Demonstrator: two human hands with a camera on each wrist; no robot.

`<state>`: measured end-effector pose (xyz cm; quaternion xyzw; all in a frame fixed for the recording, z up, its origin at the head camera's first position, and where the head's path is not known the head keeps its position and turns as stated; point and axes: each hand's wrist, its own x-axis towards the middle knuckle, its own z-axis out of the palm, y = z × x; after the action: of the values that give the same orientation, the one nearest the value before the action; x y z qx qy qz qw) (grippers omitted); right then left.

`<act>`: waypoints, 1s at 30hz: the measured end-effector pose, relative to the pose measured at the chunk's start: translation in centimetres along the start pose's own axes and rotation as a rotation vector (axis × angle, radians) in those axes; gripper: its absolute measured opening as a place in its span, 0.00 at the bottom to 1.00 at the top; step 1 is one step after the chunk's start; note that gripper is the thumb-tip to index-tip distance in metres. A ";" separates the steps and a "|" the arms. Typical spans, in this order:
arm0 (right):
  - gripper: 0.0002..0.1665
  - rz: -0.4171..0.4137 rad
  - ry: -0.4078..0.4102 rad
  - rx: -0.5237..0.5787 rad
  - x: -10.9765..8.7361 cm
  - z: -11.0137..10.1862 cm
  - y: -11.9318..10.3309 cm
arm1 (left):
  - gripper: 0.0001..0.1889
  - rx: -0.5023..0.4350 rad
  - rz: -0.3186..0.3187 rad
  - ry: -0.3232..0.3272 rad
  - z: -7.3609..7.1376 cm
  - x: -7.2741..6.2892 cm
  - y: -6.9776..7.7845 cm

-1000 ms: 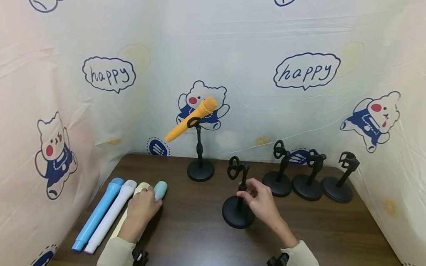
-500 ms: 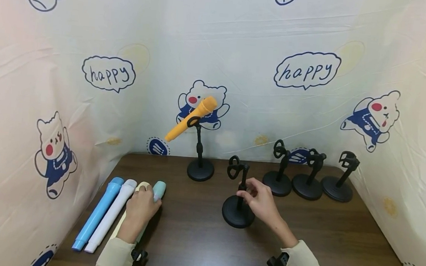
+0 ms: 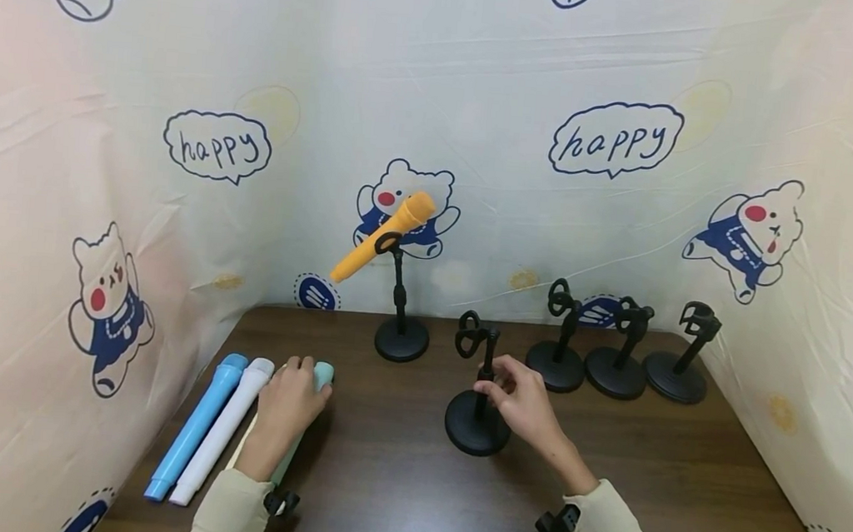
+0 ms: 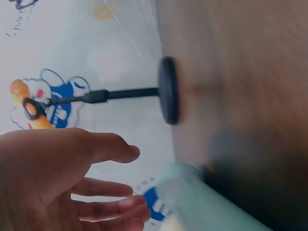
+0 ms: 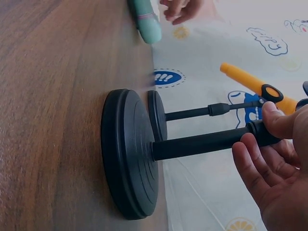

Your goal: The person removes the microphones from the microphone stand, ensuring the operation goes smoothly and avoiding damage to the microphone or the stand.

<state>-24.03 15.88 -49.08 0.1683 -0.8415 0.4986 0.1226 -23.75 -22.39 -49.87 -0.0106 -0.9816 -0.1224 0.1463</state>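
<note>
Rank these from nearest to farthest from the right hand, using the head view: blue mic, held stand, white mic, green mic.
1. Held stand: in the right hand.
2. Green mic: to its left, partly hidden by the left hand.
3. White mic: farther left.
4. Blue mic: leftmost.

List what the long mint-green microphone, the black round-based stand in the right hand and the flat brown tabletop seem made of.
Long mint-green microphone: probably plastic, satin; smooth, grainless surface.
Black round-based stand in the right hand: plastic or coated metal, semi-matt; ridged base looks moulded.
Flat brown tabletop: wood or laminate, low sheen, with streaky grain and soft reflection.
</note>
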 end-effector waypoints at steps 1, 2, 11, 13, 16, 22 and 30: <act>0.12 0.000 0.000 -0.001 0.0 0.0 0.0 | 0.28 -0.005 0.010 0.005 -0.1 0.2 0.4; 0.12 -0.001 -0.001 -0.004 0.0 -0.1 -0.1 | 0.27 -0.011 0.018 0.003 -0.3 0.4 0.8; 0.12 -0.009 -0.007 -0.012 0.0 -0.2 -0.2 | 0.14 -0.186 0.102 -0.029 -0.7 1.1 5.3; 0.12 -0.005 -0.007 -0.013 0.0 -0.2 -0.2 | 0.12 -0.264 0.122 -0.025 -0.9 1.4 6.5; 0.13 0.001 -0.006 -0.016 -0.1 -0.1 -0.2 | 0.10 -0.394 0.144 -0.032 -1.5 1.7 8.6; 0.14 0.003 -0.006 -0.024 -0.2 -0.1 -0.2 | 0.10 -0.652 0.197 -0.035 -2.4 2.1 12.0; 0.12 0.022 -0.046 -0.049 0.2 -0.5 -0.4 | 0.17 -0.962 0.286 -0.069 -2.9 2.9 14.9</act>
<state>-24.05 16.10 -48.45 0.1675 -0.8578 0.4752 0.1016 -24.83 -8.66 -42.81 -0.2154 -0.8070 -0.5392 0.1076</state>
